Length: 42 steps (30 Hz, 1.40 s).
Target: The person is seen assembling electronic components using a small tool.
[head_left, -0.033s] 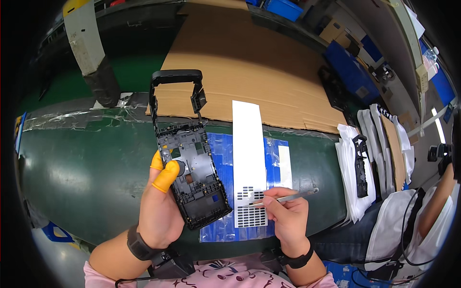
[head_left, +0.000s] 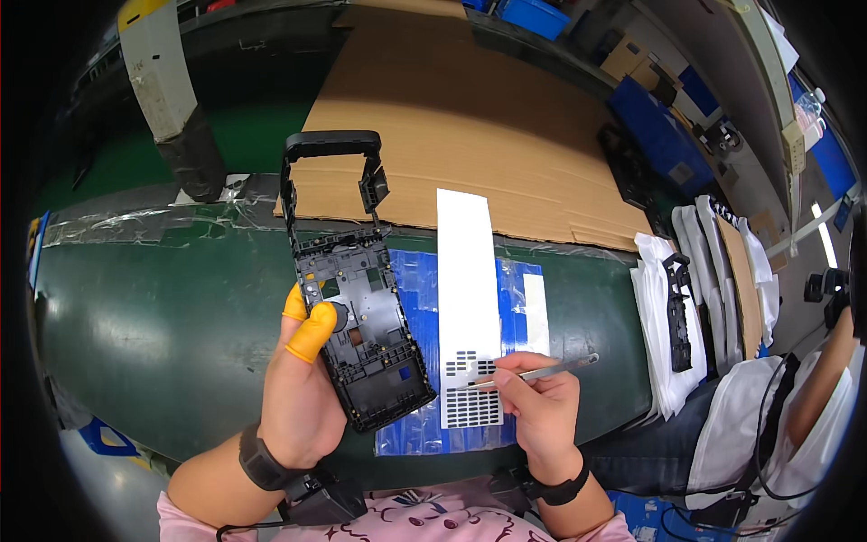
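My left hand (head_left: 302, 379), with yellow finger cots on the thumb and a finger, is closed on a black plastic housing (head_left: 370, 312). The housing has an open loop at its far end and ribs and small brass-coloured dots inside. In my right hand (head_left: 540, 402) is a pair of metal tweezers (head_left: 551, 369), pinched between thumb and fingers. Their tips touch or hover just over a white sheet (head_left: 468, 280) with rows of small black rectangular stickers (head_left: 474, 411) at its near end; whether a sticker is between the tips cannot be made out. Under the sheet lies a blue taped board (head_left: 411, 434).
A large brown cardboard sheet (head_left: 461, 117) covers the far part of the green table (head_left: 181, 334). A post (head_left: 167, 90) rises at the far left. White-wrapped parts (head_left: 668, 316) stand upright at the right, beside another person's arm (head_left: 822, 379). Blue bins (head_left: 664, 135) are behind.
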{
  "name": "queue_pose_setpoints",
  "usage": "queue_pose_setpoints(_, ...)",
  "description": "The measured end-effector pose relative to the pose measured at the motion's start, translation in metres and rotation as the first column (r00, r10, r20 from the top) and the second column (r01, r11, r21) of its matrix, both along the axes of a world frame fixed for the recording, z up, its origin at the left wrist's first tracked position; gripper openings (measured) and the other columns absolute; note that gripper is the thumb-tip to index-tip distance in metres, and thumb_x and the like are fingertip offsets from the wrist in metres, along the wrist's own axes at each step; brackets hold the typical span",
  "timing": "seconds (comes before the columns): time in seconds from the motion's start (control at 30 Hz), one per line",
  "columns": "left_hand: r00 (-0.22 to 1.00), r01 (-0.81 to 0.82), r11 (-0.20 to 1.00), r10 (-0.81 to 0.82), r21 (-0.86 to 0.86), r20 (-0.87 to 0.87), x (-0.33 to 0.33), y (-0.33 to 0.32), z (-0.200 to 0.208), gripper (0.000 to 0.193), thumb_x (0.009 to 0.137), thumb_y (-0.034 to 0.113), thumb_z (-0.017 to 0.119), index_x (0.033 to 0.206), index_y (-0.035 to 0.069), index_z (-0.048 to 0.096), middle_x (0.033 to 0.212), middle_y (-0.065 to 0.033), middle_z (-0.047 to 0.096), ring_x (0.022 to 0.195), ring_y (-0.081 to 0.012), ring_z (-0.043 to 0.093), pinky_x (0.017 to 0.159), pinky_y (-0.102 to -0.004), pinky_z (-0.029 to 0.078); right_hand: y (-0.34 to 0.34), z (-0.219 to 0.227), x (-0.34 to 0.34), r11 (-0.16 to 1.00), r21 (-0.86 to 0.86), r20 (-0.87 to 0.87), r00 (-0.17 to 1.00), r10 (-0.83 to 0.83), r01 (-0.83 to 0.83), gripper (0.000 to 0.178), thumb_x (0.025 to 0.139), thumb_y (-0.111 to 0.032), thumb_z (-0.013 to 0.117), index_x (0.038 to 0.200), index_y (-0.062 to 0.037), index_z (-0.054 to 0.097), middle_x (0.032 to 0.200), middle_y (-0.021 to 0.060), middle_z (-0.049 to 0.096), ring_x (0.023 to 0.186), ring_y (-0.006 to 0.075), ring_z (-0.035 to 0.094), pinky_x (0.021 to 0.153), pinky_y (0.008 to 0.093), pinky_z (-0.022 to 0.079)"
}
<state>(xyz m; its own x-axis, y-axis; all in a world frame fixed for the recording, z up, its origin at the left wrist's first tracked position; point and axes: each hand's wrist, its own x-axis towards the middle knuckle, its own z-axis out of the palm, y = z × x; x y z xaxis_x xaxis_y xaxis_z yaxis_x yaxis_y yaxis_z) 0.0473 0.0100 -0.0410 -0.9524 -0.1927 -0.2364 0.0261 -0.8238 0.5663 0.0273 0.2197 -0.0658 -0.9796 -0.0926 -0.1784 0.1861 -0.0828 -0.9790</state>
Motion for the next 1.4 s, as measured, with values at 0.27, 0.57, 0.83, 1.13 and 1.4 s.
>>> queue_pose_setpoints(0.27,1.0,-0.01,1.0,0.01,0.023,-0.001,0.002,0.001,0.002,0.033,0.091,0.016,0.04,0.123,0.011,0.035,0.111,-0.0092,0.051,0.096,-0.0198,0.055,0.082,-0.0366,0.048,-0.001,0.001,0.001,1.0,0.013,-0.009,1.0,0.02,-0.019,0.015,0.078,0.0,0.06,0.091,0.007,0.06,0.074,0.0122,0.064,0.055,0.0052,0.05,0.048,0.0165,0.037)
queue_pose_setpoints(0.57,0.988,0.146,0.989,-0.145,0.019,-0.052,0.008,0.004,-0.003,0.04,0.087,0.02,0.047,0.124,0.009,0.037,0.116,-0.0103,0.05,0.104,-0.023,0.052,0.09,-0.0404,0.043,-0.011,0.05,0.025,0.995,-0.096,-0.122,0.992,0.02,-0.031,0.015,0.075,0.0,0.061,0.088,0.0075,0.059,0.079,0.0157,0.064,0.055,0.0073,0.05,0.05,0.0187,0.04)
queue_pose_setpoints(0.83,0.956,0.294,0.935,-0.285,0.2,-0.077,0.02,0.006,0.001,0.042,0.088,0.006,0.048,0.127,0.008,0.034,0.12,-0.0085,0.047,0.109,-0.0191,0.048,0.092,-0.0366,0.04,-0.043,0.05,0.024,0.985,-0.135,-0.212,0.974,0.08,-0.11,0.014,0.078,0.001,0.06,0.091,0.0072,0.059,0.082,0.0138,0.065,0.058,0.0057,0.05,0.051,0.0178,0.04)
queue_pose_setpoints(1.13,0.943,0.333,0.916,-0.328,0.225,-0.06,0.022,0.009,0.003,0.045,0.089,0.007,0.047,0.13,0.008,0.03,0.122,-0.0083,0.045,0.109,-0.0176,0.047,0.093,-0.0342,0.039,-0.05,0.045,0.022,0.997,-0.075,-0.188,0.982,0.009,-0.024,0.014,0.075,0.001,0.058,0.087,0.0063,0.054,0.071,0.0211,0.061,0.049,0.0108,0.048,0.047,0.0204,0.039)
queue_pose_setpoints(1.4,0.941,0.337,0.906,-0.331,0.255,-0.068,0.024,0.008,0.001,0.045,0.089,0.006,0.046,0.13,0.008,0.029,0.122,-0.0087,0.045,0.108,-0.0178,0.047,0.092,-0.0341,0.04,-0.048,0.043,0.021,0.988,-0.132,-0.185,0.981,0.059,-0.085,0.014,0.078,0.001,0.06,0.09,0.0067,0.059,0.079,0.0151,0.065,0.056,0.0058,0.051,0.05,0.0181,0.04)
